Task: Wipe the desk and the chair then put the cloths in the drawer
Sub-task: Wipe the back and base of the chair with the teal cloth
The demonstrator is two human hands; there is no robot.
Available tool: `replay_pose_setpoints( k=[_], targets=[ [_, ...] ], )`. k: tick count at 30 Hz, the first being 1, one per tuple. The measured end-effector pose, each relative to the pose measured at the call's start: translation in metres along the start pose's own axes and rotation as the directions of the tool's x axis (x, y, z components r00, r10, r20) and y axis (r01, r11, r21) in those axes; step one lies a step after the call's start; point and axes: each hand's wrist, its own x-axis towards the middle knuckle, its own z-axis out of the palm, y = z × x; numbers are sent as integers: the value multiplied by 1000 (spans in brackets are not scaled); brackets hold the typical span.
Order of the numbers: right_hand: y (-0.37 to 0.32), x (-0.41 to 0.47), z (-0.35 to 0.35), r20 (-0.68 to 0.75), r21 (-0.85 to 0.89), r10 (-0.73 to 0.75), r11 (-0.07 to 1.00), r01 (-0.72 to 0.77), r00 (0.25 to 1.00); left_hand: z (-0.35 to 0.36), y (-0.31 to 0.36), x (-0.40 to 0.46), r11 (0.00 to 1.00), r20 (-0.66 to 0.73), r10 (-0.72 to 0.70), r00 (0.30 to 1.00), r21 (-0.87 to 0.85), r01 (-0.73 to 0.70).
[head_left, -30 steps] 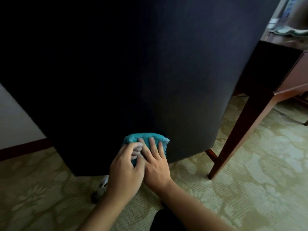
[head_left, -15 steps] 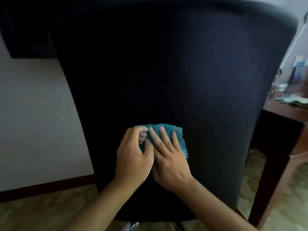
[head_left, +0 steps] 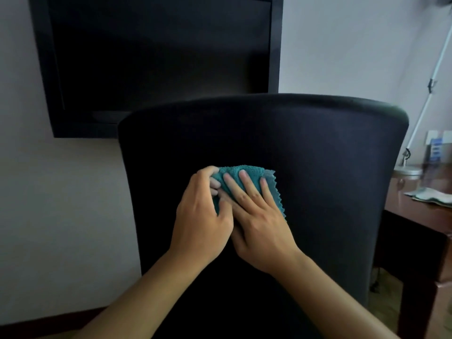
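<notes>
Wooden surface (head_left: 420, 214) at right edge | black fabric chair back (head_left: 305, 167) | teal terry cloth (head_left: 247, 174): left hand (head_left: 203, 223) fingers pinching, right hand (head_left: 259, 223) fingers spread flat

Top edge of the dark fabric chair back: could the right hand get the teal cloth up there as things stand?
Probably yes. The right hand presses the teal terry cloth flat on the dark fabric chair back, and only bare fabric shows between it and the top edge.

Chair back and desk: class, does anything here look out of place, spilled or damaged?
Nothing stands out. Both hands, left hand and right hand, hold the teal cloth against the intact chair back; the desk shows no spill.
</notes>
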Motion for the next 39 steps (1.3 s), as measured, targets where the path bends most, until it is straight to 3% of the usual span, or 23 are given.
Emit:
replay_pose_setpoints(
  k=[8, 17, 23, 27, 31, 34, 35, 37, 39],
  targets=[
    [-6, -52, 18, 33, 304, 39, 952, -47, 999, 13, -26, -38, 987, 59, 83, 995, 133, -90],
    [-22, -82, 31, -59, 453, 222, 875, -172, 973, 24, -43, -48, 990, 23, 100, 995, 99, -102],
    [-50, -81, 6, -17, 485, 470, 776, -404, 883, 7, -25, -59, 999, 204, -37, 978, 46, 28],
    [-54, -46, -53, 96, 440, 612, 681, -585, 785, -25, 17, -38, 990, 328, -142, 934, 36, 138],
    [-44, -1, -129, 360, 351, 570, 651, -673, 739, -69, 69, 3, 982, 500, -179, 847, 43, 183],
    [-37, 30, -184, 607, 406, 562, 390, -827, 563, -101, 104, 40, 970, 669, -192, 718, 20, 241],
    [-35, 44, -208, 643, 381, 576, 331, -863, 505, -112, 122, 58, 954, 727, -221, 650, 22, 300],
    [-34, 68, -246, 651, 333, 602, 319, -887, 462, -127, 150, 81, 917, 803, -261, 536, 32, 398],
    [-28, 94, -290, 631, 301, 651, 296, -906, 422, -137, 181, 108, 911, 810, -274, 518, 47, 409]
  ],
)
